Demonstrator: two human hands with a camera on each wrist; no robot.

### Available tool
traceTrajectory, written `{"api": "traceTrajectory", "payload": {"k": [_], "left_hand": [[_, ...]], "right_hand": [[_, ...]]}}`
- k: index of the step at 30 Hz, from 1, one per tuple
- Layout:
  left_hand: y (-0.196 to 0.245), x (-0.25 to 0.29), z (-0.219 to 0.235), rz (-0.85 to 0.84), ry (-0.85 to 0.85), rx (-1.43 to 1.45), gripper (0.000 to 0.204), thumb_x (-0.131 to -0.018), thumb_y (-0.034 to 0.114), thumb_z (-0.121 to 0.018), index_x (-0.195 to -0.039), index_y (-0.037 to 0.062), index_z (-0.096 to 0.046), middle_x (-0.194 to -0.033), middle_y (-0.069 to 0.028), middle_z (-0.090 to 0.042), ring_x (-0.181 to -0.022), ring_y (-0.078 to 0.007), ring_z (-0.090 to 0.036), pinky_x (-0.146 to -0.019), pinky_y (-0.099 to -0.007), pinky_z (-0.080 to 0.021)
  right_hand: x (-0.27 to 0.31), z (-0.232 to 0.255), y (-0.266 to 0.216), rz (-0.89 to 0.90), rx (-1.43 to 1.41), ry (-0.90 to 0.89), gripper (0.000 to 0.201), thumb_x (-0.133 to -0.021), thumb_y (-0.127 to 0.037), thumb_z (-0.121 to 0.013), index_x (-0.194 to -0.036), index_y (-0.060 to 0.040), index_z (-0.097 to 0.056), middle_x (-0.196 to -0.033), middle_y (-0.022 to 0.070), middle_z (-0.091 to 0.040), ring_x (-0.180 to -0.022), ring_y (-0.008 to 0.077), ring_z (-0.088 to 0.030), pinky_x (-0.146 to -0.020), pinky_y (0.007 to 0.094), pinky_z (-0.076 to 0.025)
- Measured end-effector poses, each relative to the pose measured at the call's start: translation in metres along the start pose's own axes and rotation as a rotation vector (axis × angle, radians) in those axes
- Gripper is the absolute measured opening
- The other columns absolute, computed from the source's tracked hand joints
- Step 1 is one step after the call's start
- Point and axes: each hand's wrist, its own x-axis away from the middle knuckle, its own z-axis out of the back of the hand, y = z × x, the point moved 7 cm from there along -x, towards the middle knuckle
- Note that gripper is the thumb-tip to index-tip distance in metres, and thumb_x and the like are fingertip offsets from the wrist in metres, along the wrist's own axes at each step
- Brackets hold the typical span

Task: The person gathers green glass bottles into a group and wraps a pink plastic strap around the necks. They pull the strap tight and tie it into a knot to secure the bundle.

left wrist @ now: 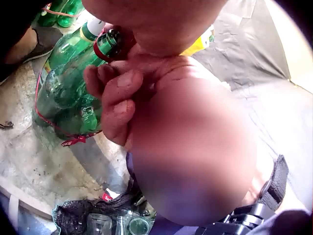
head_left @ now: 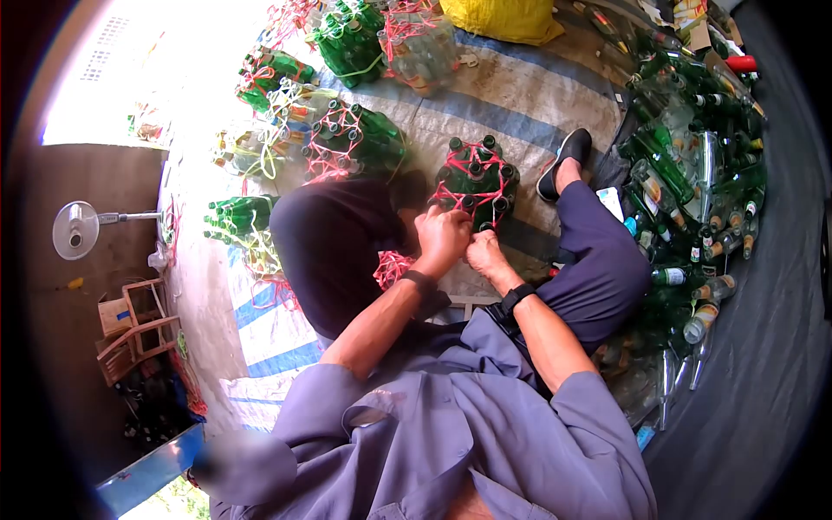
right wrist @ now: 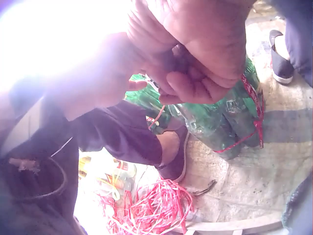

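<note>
A bundle of green glass bottles (head_left: 475, 178) stands upright between the person's legs, red plastic twine (head_left: 475, 166) laced around the necks. At its near edge the left hand (head_left: 444, 236) and right hand (head_left: 487, 255) meet, thumbs and fingers curled close together over a bottle neck. Both hands pinch the red twine there; the pinched bit is mostly hidden by the fingers. In the left wrist view, a red loop circles a bottle mouth (left wrist: 113, 38) right beside curled fingers (left wrist: 120, 111). Lower down, another red strand (right wrist: 239, 142) wraps the bottles in the right wrist view.
Several tied bottle bundles (head_left: 351, 143) stand ahead and left on the striped sheet. A heap of loose bottles (head_left: 685, 173) lies along the right. Tangled pink twine (right wrist: 154, 208) lies by the left foot. A yellow sack (head_left: 503, 19) stands at the back.
</note>
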Motion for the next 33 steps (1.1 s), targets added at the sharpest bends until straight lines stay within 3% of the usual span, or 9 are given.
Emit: {"api": "traceTrajectory", "payload": {"k": [6,8,9,11,16,19,21,24,33], "left_hand": [[-0.005,0.001,-0.001,0.042,0.028,0.095,0.016,-0.08,0.024,-0.065,-0.086,0.0155,-0.077,-0.081,-0.0027,-0.074,-0.09,-0.025,-0.062,-0.088,-0.0397,-0.044],[-0.005,0.002,0.001,0.035,0.033,0.123,0.015,-0.08,0.022,-0.065,-0.086,0.0143,-0.077,-0.08,-0.0035,-0.074,-0.09,-0.0255,-0.062,-0.086,-0.0402,-0.046],[-0.004,0.002,0.002,0.029,0.038,0.151,0.014,-0.08,0.02,-0.065,-0.087,0.013,-0.076,-0.08,-0.0043,-0.073,-0.089,-0.026,-0.062,-0.084,-0.0407,-0.048],[-0.005,0.002,0.003,0.061,0.039,0.183,0.015,-0.08,0.019,-0.065,-0.088,0.0118,-0.076,-0.08,-0.0054,-0.072,-0.089,-0.0262,-0.062,-0.083,-0.0413,-0.049],[-0.011,0.003,0.001,0.129,0.029,0.285,0.015,-0.08,0.016,-0.066,-0.091,0.0095,-0.075,-0.081,-0.0079,-0.071,-0.091,-0.0275,-0.061,-0.082,-0.0429,-0.052],[-0.014,0.002,-0.001,0.088,0.083,0.236,0.015,-0.08,0.014,-0.067,-0.091,0.0065,-0.074,-0.08,-0.0085,-0.072,-0.084,-0.0237,-0.065,-0.078,-0.038,-0.054],[-0.031,0.001,-0.016,0.285,-0.003,0.518,0.014,-0.08,0.011,-0.068,-0.09,0.0028,-0.073,-0.078,-0.0073,-0.072,-0.073,-0.0166,-0.066,-0.07,-0.0313,-0.054],[-0.035,0.002,-0.02,0.327,-0.035,0.671,0.011,-0.081,0.005,-0.067,-0.089,-0.0009,-0.072,-0.077,-0.0062,-0.071,-0.067,-0.0116,-0.064,-0.065,-0.0265,-0.052],[-0.049,0.003,-0.039,0.408,-0.096,1.011,0.008,-0.084,-0.003,-0.065,-0.091,-0.0017,-0.069,-0.082,-0.0054,-0.069,-0.074,-0.0127,-0.063,-0.071,-0.0262,-0.052]], "right_hand": [[0.003,0.002,0.001,-0.102,-0.159,-0.008,0.02,-0.074,-0.012,-0.057,-0.076,0.0022,-0.07,-0.076,0.0269,-0.067,-0.071,0.0394,-0.069,-0.066,0.0472,-0.052],[0.001,0.003,-0.001,-0.024,-0.115,0.026,0.016,-0.073,-0.004,-0.057,-0.073,0.0057,-0.07,-0.063,0.0173,-0.066,-0.056,0.0207,-0.059,-0.056,0.0364,-0.047],[0.001,0.002,0.001,-0.024,-0.114,0.026,0.016,-0.073,-0.004,-0.057,-0.073,0.0057,-0.07,-0.063,0.0173,-0.066,-0.056,0.0207,-0.059,-0.056,0.0364,-0.047],[0.0,-0.001,0.005,-0.029,-0.099,0.029,0.02,-0.075,-0.013,-0.058,-0.076,0.0018,-0.07,-0.073,0.0265,-0.066,-0.067,0.0368,-0.069,-0.064,0.0465,-0.051],[-0.001,-0.004,0.009,-0.053,-0.132,0.045,0.021,-0.076,-0.016,-0.06,-0.074,0.0019,-0.07,-0.069,0.0255,-0.065,-0.061,0.0326,-0.067,-0.06,0.0464,-0.05],[0.002,0.004,-0.002,-0.071,-0.133,0.053,0.021,-0.076,-0.017,-0.06,-0.073,0.0014,-0.07,-0.068,0.0245,-0.065,-0.06,0.0318,-0.067,-0.06,0.0462,-0.05],[0.003,0.003,-0.002,-0.104,-0.173,0.059,0.021,-0.076,-0.017,-0.061,-0.072,0.001,-0.071,-0.068,0.024,-0.066,-0.061,0.0325,-0.067,-0.061,0.0461,-0.051],[0.0,0.001,0.006,-0.137,-0.111,0.081,0.021,-0.076,-0.017,-0.061,-0.071,0.0004,-0.071,-0.068,0.0234,-0.066,-0.062,0.0344,-0.068,-0.062,0.0461,-0.052],[-0.006,-0.006,0.015,-0.079,0.003,0.062,0.024,-0.079,-0.019,-0.06,-0.074,0.0,-0.073,-0.069,0.0227,-0.067,-0.065,0.0362,-0.069,-0.065,0.0452,-0.054]]}}
